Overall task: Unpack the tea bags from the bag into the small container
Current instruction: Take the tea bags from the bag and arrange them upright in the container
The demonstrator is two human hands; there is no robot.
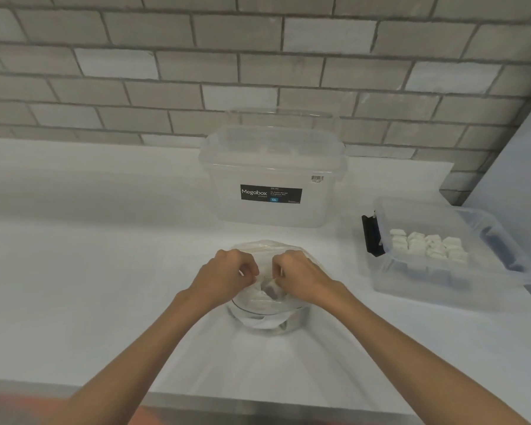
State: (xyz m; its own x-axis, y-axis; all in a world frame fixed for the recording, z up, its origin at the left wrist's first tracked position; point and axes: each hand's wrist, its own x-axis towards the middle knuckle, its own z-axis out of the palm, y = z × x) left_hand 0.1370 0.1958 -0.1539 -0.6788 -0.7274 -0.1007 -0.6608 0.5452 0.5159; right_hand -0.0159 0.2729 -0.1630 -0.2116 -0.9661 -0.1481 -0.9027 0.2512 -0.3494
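- Both bare arms reach forward from the lower edge of the view; the forearms converge toward the middle like a narrow V
- Left hand (227,276): back turned up, knuckles forward; fingers curled inward toward the right, pinching the left side of the clear bag (267,246)
- Right hand (301,276): back turned up, much like the left in mirror; fingers curled inward toward the left, pinching the bag's right side
- The hands sit level and near each other; curled fingertips face across a small gap; each wrist runs roughly straight with its forearm
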